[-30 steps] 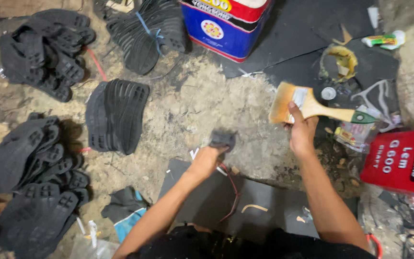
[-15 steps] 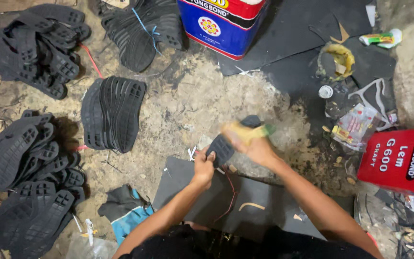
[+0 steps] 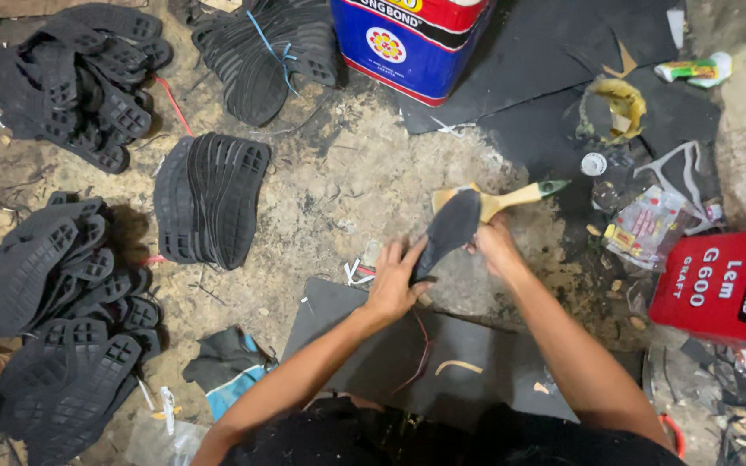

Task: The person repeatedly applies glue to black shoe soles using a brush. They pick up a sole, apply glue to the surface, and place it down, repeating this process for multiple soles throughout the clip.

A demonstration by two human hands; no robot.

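Gripping the lower end of a black sole [image 3: 449, 231] at frame centre, the left hand [image 3: 395, 280] steadied it; the right hand [image 3: 496, 244] clasped a wooden-handled brush [image 3: 498, 200] behind it, with bare ground left of them before the fanned soles [image 3: 211, 197].

Head cam, steep downward, close-up.

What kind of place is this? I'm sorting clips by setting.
Probably a small shoemaking workshop on a dirt floor: piles of black soles, glue tins, and a person's right hand brushing a sole that the left hand steadies.
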